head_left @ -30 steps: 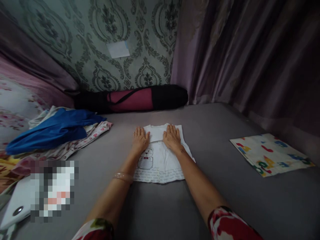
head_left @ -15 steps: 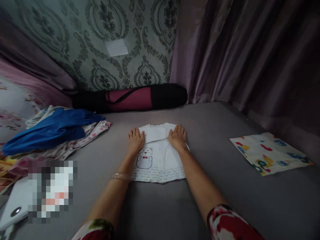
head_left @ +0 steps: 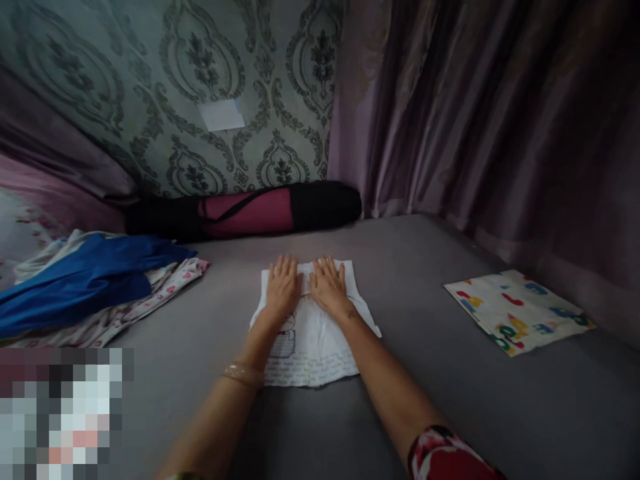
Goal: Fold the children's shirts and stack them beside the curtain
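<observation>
A small white baby shirt [head_left: 313,360] lies spread on the grey sheet, with a bear drawing and rows of printed words near its bottom edge. My left hand [head_left: 285,283] rests flat on the shirt's upper left part, fingers stretched forward, partly covering the bear. On the upper right part lies my right hand [head_left: 329,283], palm down with the fingers spread. A narrow gap separates the two hands. The cloth under the palms is hidden.
A blue garment [head_left: 100,273] tops a loose clothes pile at the left. To the right lies a folded cloth [head_left: 520,310] with colourful letters. A black and pink long bag [head_left: 250,213] runs along the wall. Blurred-out blocks cover the lower left corner.
Both hands have slid inward from the shirt's side edges and now lie close together on its upper middle. The shirt's top corners show beside them. The camera view has shifted slightly.
</observation>
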The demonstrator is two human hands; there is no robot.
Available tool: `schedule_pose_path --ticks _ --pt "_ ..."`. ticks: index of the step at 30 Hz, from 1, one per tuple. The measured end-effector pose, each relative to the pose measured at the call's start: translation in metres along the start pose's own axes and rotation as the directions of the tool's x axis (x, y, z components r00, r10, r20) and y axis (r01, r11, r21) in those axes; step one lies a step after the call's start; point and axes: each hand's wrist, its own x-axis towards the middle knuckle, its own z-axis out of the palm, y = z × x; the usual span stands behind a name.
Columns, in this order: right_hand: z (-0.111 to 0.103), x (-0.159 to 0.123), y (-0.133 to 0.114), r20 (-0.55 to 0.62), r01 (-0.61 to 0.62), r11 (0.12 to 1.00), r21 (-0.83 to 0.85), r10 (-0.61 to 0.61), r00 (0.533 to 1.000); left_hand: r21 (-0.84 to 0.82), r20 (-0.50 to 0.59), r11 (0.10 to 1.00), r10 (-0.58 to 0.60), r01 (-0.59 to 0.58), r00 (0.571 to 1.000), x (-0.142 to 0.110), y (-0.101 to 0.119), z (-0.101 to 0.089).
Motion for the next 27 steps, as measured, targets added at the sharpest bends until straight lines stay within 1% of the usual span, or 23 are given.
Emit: schedule_pose_path --ticks 1,2,5,7,9,11,13,15,17,21,23,25,27 --pt "0.001 -0.002 -0.002 0.036 0.023 1.000 0.008 -0.023 0.999 -0.032 0.038 0.998 0.048 -0.047 0.998 0.001 0.006 0.003" --pt "0.003 -0.003 -0.002 0.064 0.026 1.000 0.012 -0.027 0.998 -0.061 0.081 0.996 0.070 -0.066 0.994 0.001 0.010 0.007" --pt "0.008 -0.006 0.000 0.093 0.013 1.000 0.006 -0.014 0.996 -0.095 0.165 0.995 0.047 -0.032 0.985 0.001 0.014 0.018" --pt "0.010 -0.007 0.001 0.082 0.019 1.000 -0.006 -0.018 0.996 -0.097 0.191 0.995 0.044 -0.026 0.981 0.002 0.012 0.018" --pt "0.010 -0.007 0.001 0.070 0.020 1.000 -0.010 -0.019 0.997 -0.087 0.230 0.996 0.042 -0.022 0.972 0.001 0.010 0.014" --pt "0.009 -0.008 -0.002 0.040 0.039 0.999 -0.013 -0.038 0.998 -0.051 0.222 0.999 0.026 -0.015 0.975 -0.003 0.008 0.008" --pt "0.010 -0.010 -0.005 0.023 0.077 0.997 -0.013 -0.077 0.997 -0.008 0.179 1.000 -0.003 0.004 0.984 -0.010 0.007 0.006" --pt "0.011 -0.012 -0.007 0.038 0.109 0.994 -0.009 -0.108 0.993 0.008 0.147 1.000 -0.022 0.021 0.989 -0.018 0.005 0.007" --pt "0.013 -0.014 -0.009 0.062 0.111 0.994 -0.006 -0.110 0.992 0.001 0.148 0.999 -0.034 0.034 0.988 -0.023 0.003 0.011" --pt "0.012 -0.013 -0.009 0.065 0.108 0.994 -0.020 -0.106 0.992 -0.013 0.158 0.999 -0.029 0.031 0.987 -0.023 0.002 0.016" --pt "0.008 -0.012 -0.008 0.097 0.113 0.993 -0.022 -0.111 0.989 -0.012 0.161 0.999 -0.028 0.030 0.987 -0.023 0.004 0.012" --pt "0.003 -0.013 -0.006 0.168 0.130 0.991 -0.015 -0.125 0.978 0.006 0.144 0.999 -0.038 0.037 0.989 -0.026 0.005 0.006" --pt "-0.003 -0.018 -0.001 0.247 0.162 0.987 0.001 -0.158 0.956 0.020 0.133 1.000 -0.023 0.020 0.991 -0.035 0.005 -0.001"
